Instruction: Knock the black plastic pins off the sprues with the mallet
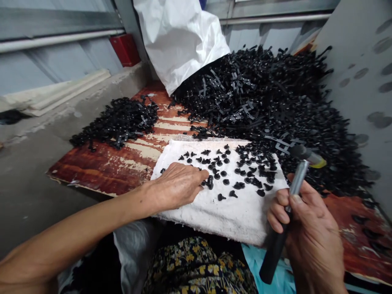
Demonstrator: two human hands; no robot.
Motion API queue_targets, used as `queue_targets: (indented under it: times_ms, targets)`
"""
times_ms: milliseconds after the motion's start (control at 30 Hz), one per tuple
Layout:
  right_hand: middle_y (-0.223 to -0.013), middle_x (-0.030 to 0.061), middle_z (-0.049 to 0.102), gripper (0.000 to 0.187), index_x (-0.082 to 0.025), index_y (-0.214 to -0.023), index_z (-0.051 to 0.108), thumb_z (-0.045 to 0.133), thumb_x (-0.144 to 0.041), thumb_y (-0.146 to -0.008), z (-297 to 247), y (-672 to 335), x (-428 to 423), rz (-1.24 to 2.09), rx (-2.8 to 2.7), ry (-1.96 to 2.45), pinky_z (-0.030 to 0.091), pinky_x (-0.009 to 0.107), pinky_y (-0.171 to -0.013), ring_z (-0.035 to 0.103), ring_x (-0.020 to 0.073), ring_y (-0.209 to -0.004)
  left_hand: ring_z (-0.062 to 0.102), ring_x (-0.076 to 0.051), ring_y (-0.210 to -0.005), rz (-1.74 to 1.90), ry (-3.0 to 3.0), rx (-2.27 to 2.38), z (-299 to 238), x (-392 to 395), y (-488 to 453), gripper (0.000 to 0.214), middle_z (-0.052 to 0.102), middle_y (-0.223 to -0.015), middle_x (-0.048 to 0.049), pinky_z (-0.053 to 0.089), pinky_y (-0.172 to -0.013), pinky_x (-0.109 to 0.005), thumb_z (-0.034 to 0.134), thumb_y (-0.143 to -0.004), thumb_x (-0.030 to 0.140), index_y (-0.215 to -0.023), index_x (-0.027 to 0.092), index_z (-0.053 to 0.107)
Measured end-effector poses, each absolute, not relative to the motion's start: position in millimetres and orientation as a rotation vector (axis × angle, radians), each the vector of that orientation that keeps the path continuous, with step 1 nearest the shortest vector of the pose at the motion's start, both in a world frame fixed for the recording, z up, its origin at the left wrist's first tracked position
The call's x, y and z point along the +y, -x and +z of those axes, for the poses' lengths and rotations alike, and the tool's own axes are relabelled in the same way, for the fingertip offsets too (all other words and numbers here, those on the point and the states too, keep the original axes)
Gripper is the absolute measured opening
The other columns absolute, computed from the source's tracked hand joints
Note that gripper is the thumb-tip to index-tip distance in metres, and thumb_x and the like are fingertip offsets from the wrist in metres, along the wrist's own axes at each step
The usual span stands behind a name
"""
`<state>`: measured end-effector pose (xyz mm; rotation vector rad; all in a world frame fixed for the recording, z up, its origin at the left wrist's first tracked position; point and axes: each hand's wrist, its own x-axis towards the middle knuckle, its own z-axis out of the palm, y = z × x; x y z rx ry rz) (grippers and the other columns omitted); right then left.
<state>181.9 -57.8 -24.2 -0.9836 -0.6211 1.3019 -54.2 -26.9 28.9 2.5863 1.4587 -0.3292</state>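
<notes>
My left hand (176, 184) is over the white cloth (211, 220), thumb and fingers pinched on a small black plastic clip (210, 182). The fingertips are partly hidden behind the hand. Several similar black clips (226, 181) with round heads and short stems lie scattered on the cloth, denser toward its right side. At the cloth's right edge, my right hand (317, 230) is closed around a small mallet (298, 179). It has a black grip, a metal shaft and a head with one black end and one yellowish end. The mallet is tilted, head up and away from me.
Behind the cloth rises a big heap of black plastic parts (269, 94); a smaller heap (122, 120) lies to the left. Both rest on a worn red-brown board (101, 169). A white sack (183, 41) stands at the back. A grey spotted panel (361, 81) borders the right.
</notes>
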Motion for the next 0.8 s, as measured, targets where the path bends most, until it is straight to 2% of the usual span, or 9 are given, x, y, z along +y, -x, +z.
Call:
queue_targets:
  times_ms: [100, 300, 500, 600, 700, 800]
  targets:
    - [-0.066, -0.0046, 0.054, 0.039, -0.026, -0.1, 0.065, 0.082, -0.023, -0.065, -24, -182, -58, 1.309, -0.616, 0.981, 0.038, 0.016, -0.034, 0.044, 0.0074, -0.045, 0.064, -0.023, -0.074, -0.354, -2.556, 1.434, 28, -30, 57, 0.018, 0.068, -0.081, -0.0072, 0.041, -0.062, -0.032, 0.041, -0.086, 0.013, -0.09, 0.019, 0.057]
    - [-0.066, -0.0046, 0.054, 0.04, -0.025, -0.102, 0.065, 0.082, -0.023, -0.066, -25, -182, -57, 1.321, -0.61, 0.971, 0.038, 0.016, -0.033, 0.045, 0.0072, -0.045, 0.058, -0.018, -0.076, -0.108, -2.284, 1.449, 46, -33, 76, 0.022, 0.06, -0.08, -0.0018, 0.042, -0.069, -0.029, 0.036, -0.095, 0.038, -0.099, 0.021, 0.049]
    - [-0.065, -0.0044, 0.056, 0.038, -0.023, -0.097, 0.065, 0.083, -0.023, -0.064, -24, -181, -57, 1.308, -0.624, 0.985, 0.04, 0.015, -0.033, 0.045, 0.007, -0.044, 0.053, -0.012, -0.07, 0.156, -1.731, 1.264, 46, -47, 103, 0.018, 0.053, -0.073, 0.0026, 0.043, -0.069, -0.026, 0.037, -0.094, 0.034, -0.083, 0.021, 0.043]
    - [-0.061, -0.0062, 0.053, 0.037, -0.024, -0.099, 0.065, 0.082, -0.024, -0.066, -24, -180, -58, 1.322, -0.665, 0.977, 0.039, 0.015, -0.032, 0.044, 0.0066, -0.042, 0.056, -0.011, -0.065, 0.389, -1.376, 1.135, 35, -62, 106, 0.022, 0.056, -0.073, 0.0017, 0.045, -0.066, -0.027, 0.05, -0.09, 0.04, -0.083, 0.019, 0.048]
    - [-0.055, -0.0085, 0.048, 0.03, -0.024, -0.095, 0.063, 0.08, -0.03, -0.071, -24, -178, -64, 1.307, -0.774, 1.022, 0.037, 0.015, -0.03, 0.041, 0.0064, -0.038, 0.054, -0.008, -0.059, 0.577, -1.121, 1.132, 29, -75, 100, 0.032, 0.057, -0.074, 0.0007, 0.045, -0.06, -0.024, 0.067, -0.079, 0.045, -0.08, 0.015, 0.057]
    - [-0.057, -0.0072, 0.053, 0.025, -0.025, -0.087, 0.057, 0.076, -0.038, -0.076, -21, -171, -82, 1.205, -0.949, 1.093, 0.038, 0.017, -0.031, 0.042, 0.0072, -0.037, 0.053, -0.007, -0.057, 0.753, -0.98, 1.115, 23, -84, 87, 0.042, 0.056, -0.072, 0.002, 0.047, -0.056, -0.022, 0.077, -0.069, 0.05, -0.085, 0.014, 0.063]
